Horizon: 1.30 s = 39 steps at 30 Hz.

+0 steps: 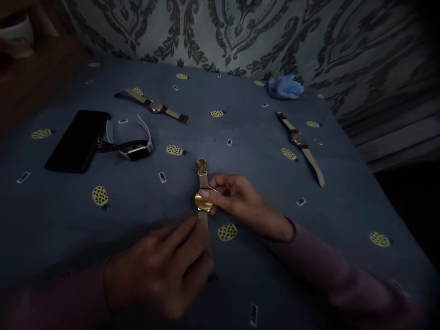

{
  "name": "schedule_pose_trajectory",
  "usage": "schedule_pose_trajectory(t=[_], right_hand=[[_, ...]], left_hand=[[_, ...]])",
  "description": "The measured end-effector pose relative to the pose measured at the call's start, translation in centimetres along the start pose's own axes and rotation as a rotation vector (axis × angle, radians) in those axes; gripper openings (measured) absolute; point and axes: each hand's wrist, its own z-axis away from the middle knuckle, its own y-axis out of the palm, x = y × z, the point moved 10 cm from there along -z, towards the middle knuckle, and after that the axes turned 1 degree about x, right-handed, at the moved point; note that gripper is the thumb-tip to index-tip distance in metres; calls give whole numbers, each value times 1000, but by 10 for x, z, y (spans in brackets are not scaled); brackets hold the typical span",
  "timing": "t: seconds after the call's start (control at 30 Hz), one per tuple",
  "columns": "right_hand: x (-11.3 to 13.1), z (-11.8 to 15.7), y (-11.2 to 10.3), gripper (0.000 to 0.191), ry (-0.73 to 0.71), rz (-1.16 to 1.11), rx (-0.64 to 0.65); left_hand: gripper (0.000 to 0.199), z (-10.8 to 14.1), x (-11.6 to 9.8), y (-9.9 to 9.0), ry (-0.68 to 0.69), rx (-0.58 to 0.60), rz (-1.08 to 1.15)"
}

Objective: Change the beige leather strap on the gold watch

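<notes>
Gold watch point(204, 203), back upward at near centre, was pinched by the right hand point(237, 196) alongside a thin metal tool point(213, 189), the left hand point(165, 263) pinching its near strap point(202, 216), seemingly for steadiness.

Dusky purple covers both of a person's forearms. The right sleeve point(319, 259) looks finely ribbed and ends in a snug cuff point(293, 231) at the wrist, with a paler, pinkish patch farther up the arm. The left sleeve point(74, 293), in a matching tone, is blurred and dark, its texture too dim to make out. The left hand point(161, 266) and right hand point(242, 197) are bare.
</notes>
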Motion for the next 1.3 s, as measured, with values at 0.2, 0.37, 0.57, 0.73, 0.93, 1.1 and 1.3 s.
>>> schedule_pose_trajectory(t=[0.2, 0.37, 0.57, 0.73, 0.93, 1.1, 1.3], right_hand=[[-2, -1, 0, 34, 5, -14, 0], [-1, 0, 0, 33, 0, -34, 1], [-2, 0, 0, 33, 4, -17, 1], [-2, 0, 0, 34, 1, -20, 2], [-3, -1, 0, 35, -5, -13, 2], [-1, -1, 1, 37, -17, -59, -2], [4, 2, 1, 35, -43, -94, 0]], left_hand=[[32, 2, -1, 4, -2, 35, 15], [33, 2, -1, 2, 2, 29, 6], [36, -1, -3, 2, 6, 24, 0], [36, -2, -3, 3, 11, 23, -6], [33, 0, -1, 4, 9, 42, -11], [33, 0, 0, 3, 0, 20, 8], [32, 2, 4, 4, -24, 20, 32]])
